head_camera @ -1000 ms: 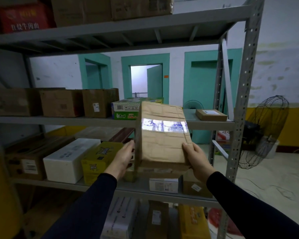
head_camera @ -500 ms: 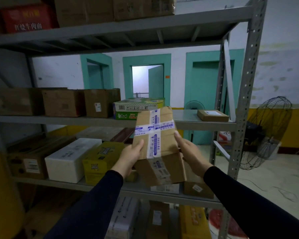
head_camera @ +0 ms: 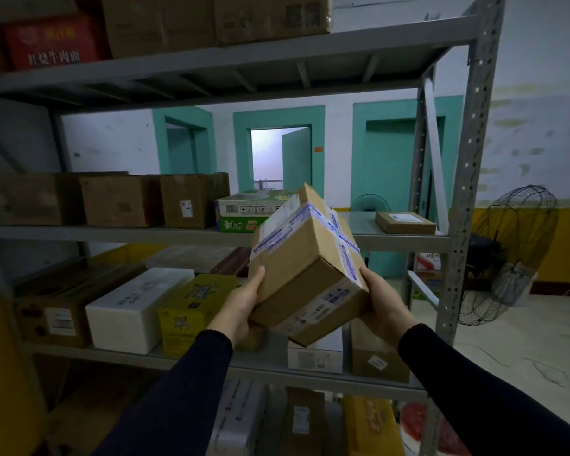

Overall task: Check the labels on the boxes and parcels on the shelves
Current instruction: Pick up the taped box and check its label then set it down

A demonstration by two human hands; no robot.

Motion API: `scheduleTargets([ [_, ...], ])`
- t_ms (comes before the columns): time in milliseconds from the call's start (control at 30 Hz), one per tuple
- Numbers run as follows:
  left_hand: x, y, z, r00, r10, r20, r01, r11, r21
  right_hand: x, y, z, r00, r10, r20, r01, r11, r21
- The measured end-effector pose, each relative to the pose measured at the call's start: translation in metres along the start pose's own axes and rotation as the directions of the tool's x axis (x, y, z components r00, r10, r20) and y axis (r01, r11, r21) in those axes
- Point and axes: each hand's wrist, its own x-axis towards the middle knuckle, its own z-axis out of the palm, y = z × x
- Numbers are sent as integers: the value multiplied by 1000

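Observation:
I hold a brown cardboard box [head_camera: 305, 268] with blue-printed white tape in front of the grey metal shelving [head_camera: 405, 240]. It is tilted, one corner pointing up and one down. My left hand [head_camera: 242, 306] grips its lower left side, thumb on the front face. My right hand [head_camera: 380, 302] cups its lower right side. A white label shows on the box's lower face. Other boxes fill the shelves: brown cartons [head_camera: 122, 200], a green and white box [head_camera: 244, 212], a flat parcel [head_camera: 405, 222], a white foam box [head_camera: 135, 307], a yellow box [head_camera: 191, 307].
Red and brown cartons [head_camera: 51, 44] stand on the top shelf. More parcels [head_camera: 315, 355] sit on the lower shelves beneath my hands. A standing fan [head_camera: 507, 255] is on the floor to the right of the rack. Teal doors [head_camera: 297, 159] lie behind.
I have turned the box in my hands, from its broad face upright to a tilted corner-up pose, showing the taped top and another side. Both hands shifted lower on it.

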Motion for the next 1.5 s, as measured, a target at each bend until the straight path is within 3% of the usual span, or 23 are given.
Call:
scheduleTargets([
  [67,4,-1,0,995,92,-36,-91,996,13,1,-3,-2,987,-157,-35,141,949,-281],
  [133,2,1,3,967,239,-91,-223,962,158,3,-4,-1,974,-225,-6,204,895,-397],
  [233,1,1,5,905,417,-78,-359,850,385,5,-3,6,996,-51,68,68,958,-277],
  [333,2,-3,2,882,466,-68,-404,823,398,9,2,5,995,-19,103,44,968,-248],
  [967,-6,0,7,867,491,-89,-422,816,395,1,3,7,991,-115,63,129,946,-296],
  [1300,0,19,31,898,436,-60,-374,828,418,9,-12,-13,964,-214,158,254,915,-313],
  [1500,5,32,58,905,424,-23,-383,837,390,3,-34,-27,980,-188,70,200,952,-233],
])
